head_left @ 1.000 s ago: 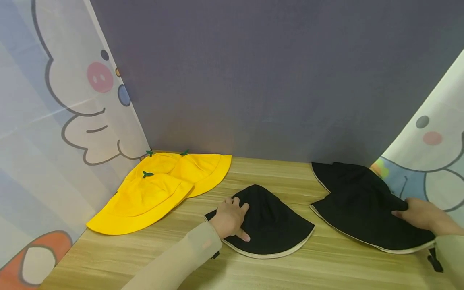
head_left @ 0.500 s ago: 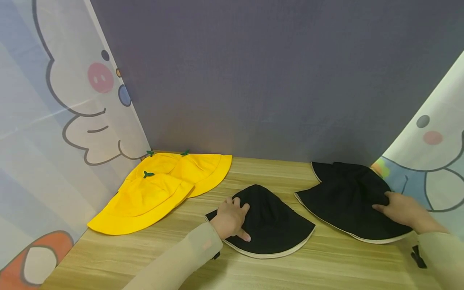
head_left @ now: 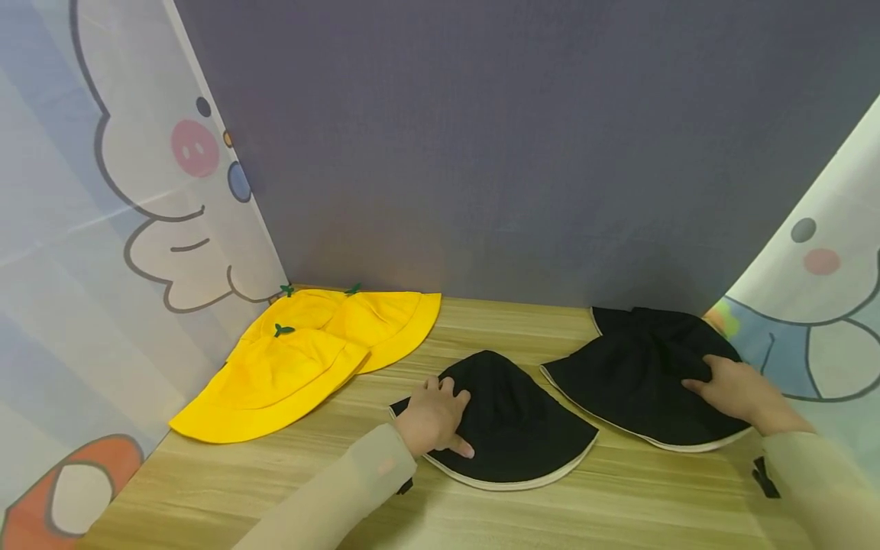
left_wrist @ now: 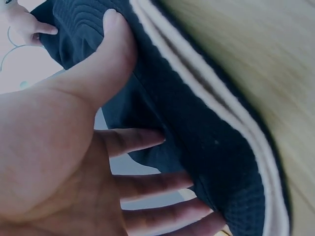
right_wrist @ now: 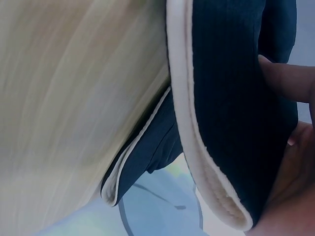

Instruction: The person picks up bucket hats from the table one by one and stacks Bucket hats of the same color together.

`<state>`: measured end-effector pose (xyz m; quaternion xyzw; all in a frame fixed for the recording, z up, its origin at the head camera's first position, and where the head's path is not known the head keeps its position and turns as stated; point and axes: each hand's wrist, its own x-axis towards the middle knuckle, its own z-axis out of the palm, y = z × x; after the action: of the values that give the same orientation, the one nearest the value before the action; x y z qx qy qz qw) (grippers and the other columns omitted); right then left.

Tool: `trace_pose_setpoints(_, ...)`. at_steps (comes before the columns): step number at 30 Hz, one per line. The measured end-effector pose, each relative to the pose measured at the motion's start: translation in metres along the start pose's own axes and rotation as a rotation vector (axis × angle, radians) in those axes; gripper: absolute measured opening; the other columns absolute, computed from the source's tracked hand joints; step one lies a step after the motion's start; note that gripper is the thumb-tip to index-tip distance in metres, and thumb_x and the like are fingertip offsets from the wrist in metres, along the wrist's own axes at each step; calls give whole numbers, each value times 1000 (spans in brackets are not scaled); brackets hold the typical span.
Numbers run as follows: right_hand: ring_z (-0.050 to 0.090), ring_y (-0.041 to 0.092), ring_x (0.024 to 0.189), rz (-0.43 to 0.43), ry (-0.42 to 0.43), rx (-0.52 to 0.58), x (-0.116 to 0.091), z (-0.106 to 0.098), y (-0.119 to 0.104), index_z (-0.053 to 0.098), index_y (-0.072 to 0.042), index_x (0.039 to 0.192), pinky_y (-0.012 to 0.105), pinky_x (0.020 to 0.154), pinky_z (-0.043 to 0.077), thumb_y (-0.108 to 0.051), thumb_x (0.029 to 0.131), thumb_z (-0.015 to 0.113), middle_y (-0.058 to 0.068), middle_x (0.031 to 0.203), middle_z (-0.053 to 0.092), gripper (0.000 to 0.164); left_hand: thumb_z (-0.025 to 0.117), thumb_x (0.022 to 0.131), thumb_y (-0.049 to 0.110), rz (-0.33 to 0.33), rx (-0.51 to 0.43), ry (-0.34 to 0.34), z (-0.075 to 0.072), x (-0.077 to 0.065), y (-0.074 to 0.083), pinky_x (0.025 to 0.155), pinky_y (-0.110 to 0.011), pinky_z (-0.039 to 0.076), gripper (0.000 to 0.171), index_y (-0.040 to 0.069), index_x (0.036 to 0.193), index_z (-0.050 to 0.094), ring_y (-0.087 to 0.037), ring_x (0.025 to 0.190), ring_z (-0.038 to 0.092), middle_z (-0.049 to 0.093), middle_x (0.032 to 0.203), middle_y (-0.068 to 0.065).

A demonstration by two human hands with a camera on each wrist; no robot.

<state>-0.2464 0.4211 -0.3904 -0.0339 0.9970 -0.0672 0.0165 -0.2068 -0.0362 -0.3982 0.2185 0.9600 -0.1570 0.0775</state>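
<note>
Near the middle of the table lies a black bucket hat (head_left: 512,428) with a pale-edged brim. My left hand (head_left: 433,416) rests on its left side, fingers spread and fairly straight; the left wrist view shows the thumb on the brim and the fingertips against the fabric. To the right, my right hand (head_left: 732,393) grips another black bucket hat (head_left: 632,393) by its right side. Its thumb (right_wrist: 285,81) presses the dark cloth in the right wrist view, while most of the other fingers are hidden. This hat overlaps more black hat fabric (head_left: 694,328) behind it.
Several yellow bucket hats (head_left: 275,386) with green sprout tips overlap at the back left. A grey panel (head_left: 481,153) closes off the back of the wooden table (head_left: 495,519). Printed cartoon sheets (head_left: 62,267) stand along both sides.
My right hand has moved left with the right-hand black bucket hat, bringing its brim closer to the middle hat. The left hand and its hat have stayed in place.
</note>
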Motion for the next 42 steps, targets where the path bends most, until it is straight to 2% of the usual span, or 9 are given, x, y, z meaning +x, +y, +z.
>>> trace_pose_setpoints(6,41,58,96,3,19,19,0,2,-8,35,22,120,65,73,38,-45,85,58,44,115,40,79,71,57,68,-65,-59,-8,-12,2,5,75,-40,44,80,18,118,55,-28,95,48,53,105,-8)
trace_pose_setpoints(12,41,57,97,-1,51,21,2,5,-11,35,21,120,65,75,38,-46,85,57,44,116,39,79,63,79,53,-101,-194,40,-27,19,17,76,-41,45,62,13,124,51,-27,96,50,56,109,-9)
trace_pose_setpoints(17,42,56,97,-11,71,23,3,3,-13,35,20,121,65,75,38,-46,86,57,43,116,39,79,55,85,54,-27,-305,85,-45,36,30,77,-40,45,64,18,136,39,-26,102,50,52,120,-6)
trace_pose_setpoints(22,42,56,98,-14,95,24,4,-1,-17,35,20,121,65,75,38,-45,86,56,43,116,40,77,54,87,48,55,-352,130,-56,58,40,72,-37,46,51,23,131,45,-21,102,50,53,120,1)
trace_pose_setpoints(24,43,55,97,-13,101,24,4,-2,-19,35,20,122,65,74,38,-46,86,56,43,116,40,77,55,87,46,81,-379,138,-58,67,44,71,-36,46,49,23,130,47,-20,103,50,52,121,3)
trace_pose_setpoints(29,46,54,93,-14,107,35,3,-3,-24,37,18,122,62,69,41,-49,87,54,41,114,43,78,54,88,48,143,-474,62,-58,88,51,89,-39,40,57,20,136,41,-19,122,36,39,137,0)
trace_pose_setpoints(33,48,53,91,-26,123,43,4,-4,-25,37,17,122,61,68,42,-51,87,53,41,113,43,77,52,89,48,107,-519,31,-57,105,57,96,-36,35,51,19,130,48,-20,126,31,37,138,-1)
trace_pose_setpoints(39,48,53,91,-61,158,69,5,-4,-25,39,15,120,62,70,41,-52,89,50,39,110,46,75,53,89,45,59,-557,53,-56,124,69,92,-28,36,44,18,124,54,-17,114,43,49,127,1)
trace_pose_setpoints(42,49,51,90,-64,173,85,6,-3,-26,40,14,120,61,70,42,-52,89,51,37,108,49,73,54,89,43,37,-620,65,-55,130,72,90,-28,38,53,16,134,44,-17,114,45,49,129,2)
